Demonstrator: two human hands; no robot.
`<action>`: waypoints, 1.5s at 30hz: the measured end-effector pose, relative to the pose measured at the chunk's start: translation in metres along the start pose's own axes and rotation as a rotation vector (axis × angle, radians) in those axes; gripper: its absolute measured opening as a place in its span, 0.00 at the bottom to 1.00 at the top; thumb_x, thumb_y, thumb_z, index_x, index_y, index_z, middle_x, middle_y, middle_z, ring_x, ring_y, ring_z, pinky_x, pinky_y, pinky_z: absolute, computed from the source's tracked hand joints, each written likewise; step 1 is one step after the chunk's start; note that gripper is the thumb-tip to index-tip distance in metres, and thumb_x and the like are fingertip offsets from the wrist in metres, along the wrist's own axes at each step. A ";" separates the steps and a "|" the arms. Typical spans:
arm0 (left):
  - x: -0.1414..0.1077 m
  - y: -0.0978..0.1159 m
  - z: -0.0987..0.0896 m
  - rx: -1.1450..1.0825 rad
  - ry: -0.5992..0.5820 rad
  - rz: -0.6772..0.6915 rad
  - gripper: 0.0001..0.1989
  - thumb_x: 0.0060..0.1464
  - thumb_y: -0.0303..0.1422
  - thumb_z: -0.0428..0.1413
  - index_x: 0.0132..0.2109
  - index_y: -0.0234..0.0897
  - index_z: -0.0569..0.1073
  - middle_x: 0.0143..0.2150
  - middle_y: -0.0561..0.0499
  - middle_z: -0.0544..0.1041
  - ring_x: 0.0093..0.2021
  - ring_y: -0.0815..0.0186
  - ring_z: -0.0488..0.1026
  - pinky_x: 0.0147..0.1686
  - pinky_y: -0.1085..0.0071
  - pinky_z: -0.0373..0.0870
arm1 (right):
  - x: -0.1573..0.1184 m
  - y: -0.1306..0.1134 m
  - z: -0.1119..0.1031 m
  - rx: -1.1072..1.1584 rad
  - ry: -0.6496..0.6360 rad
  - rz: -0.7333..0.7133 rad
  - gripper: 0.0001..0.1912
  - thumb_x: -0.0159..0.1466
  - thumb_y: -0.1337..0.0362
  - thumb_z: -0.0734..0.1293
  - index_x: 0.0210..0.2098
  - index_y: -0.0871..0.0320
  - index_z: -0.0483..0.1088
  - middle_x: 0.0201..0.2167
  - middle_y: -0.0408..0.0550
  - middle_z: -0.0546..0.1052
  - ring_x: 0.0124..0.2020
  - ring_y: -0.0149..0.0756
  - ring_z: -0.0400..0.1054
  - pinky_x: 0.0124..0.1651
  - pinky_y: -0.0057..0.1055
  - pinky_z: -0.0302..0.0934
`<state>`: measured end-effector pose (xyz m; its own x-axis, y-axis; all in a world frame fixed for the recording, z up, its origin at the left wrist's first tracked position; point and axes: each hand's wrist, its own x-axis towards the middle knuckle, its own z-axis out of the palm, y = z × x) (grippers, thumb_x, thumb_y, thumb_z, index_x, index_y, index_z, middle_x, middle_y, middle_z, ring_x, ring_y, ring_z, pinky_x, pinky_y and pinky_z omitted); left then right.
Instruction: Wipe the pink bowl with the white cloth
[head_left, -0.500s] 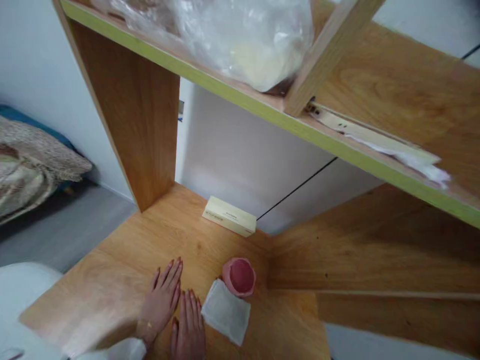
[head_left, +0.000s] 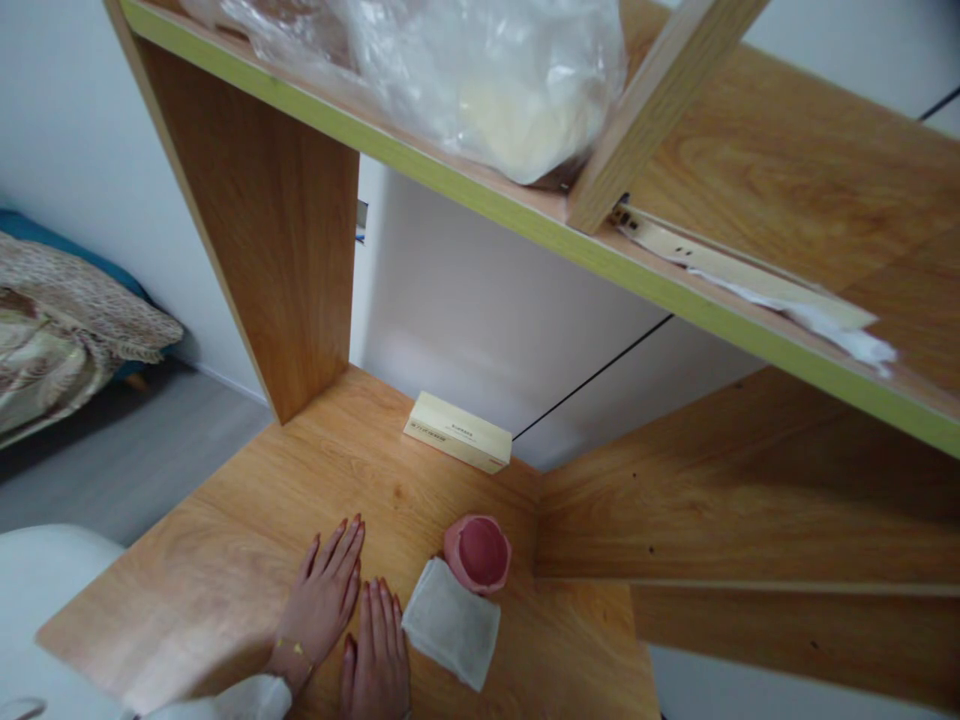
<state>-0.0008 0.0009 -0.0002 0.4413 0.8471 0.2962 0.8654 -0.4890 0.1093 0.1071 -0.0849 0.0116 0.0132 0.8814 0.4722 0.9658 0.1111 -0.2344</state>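
Left hand (head_left: 319,610) and right hand (head_left: 379,655) are both flat on the desk, backs up, fingers straight, not gripping anything. Desk (head_left: 315,460) is wood-look, pale wall (head_left: 480,270) behind, grey floor (head_left: 180,430) off left. Big shelf (head_left: 450,180) across the top with a clear plastic bag (head_left: 487,80) on it, blankets (head_left: 67,310) over left. Then a grey-white cloth (head_left: 454,625) just beside the right hand, 1 cream box (head_left: 457,435) back by the wall, and a pink cup (head_left: 478,553) up against the cloth.

Bag and blankets are cut off by the frame. Can't read the box's lettering or tell if hand and cloth touch.
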 end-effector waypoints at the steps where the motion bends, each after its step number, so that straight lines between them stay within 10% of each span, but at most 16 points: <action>1: 0.000 0.000 0.000 -0.003 -0.003 -0.002 0.27 0.57 0.29 0.42 0.64 0.36 0.62 0.62 0.46 0.68 0.64 0.62 0.59 0.63 0.59 0.49 | 0.000 0.001 0.000 -0.001 -0.011 -0.012 0.29 0.69 0.64 0.50 0.67 0.60 0.40 0.55 0.51 0.71 0.53 0.41 0.68 0.50 0.40 0.66; 45: 0.001 0.003 -0.004 -0.042 -0.056 -0.040 0.28 0.57 0.29 0.41 0.65 0.37 0.58 0.63 0.47 0.66 0.64 0.62 0.58 0.62 0.58 0.51 | -0.006 0.007 0.001 0.037 -0.061 -0.023 0.28 0.67 0.63 0.53 0.66 0.59 0.48 0.55 0.51 0.71 0.54 0.40 0.68 0.52 0.37 0.65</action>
<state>0.0009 -0.0001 0.0047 0.4203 0.8759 0.2370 0.8722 -0.4620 0.1604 0.1137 -0.0890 0.0062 -0.0260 0.9046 0.4256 0.9553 0.1478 -0.2559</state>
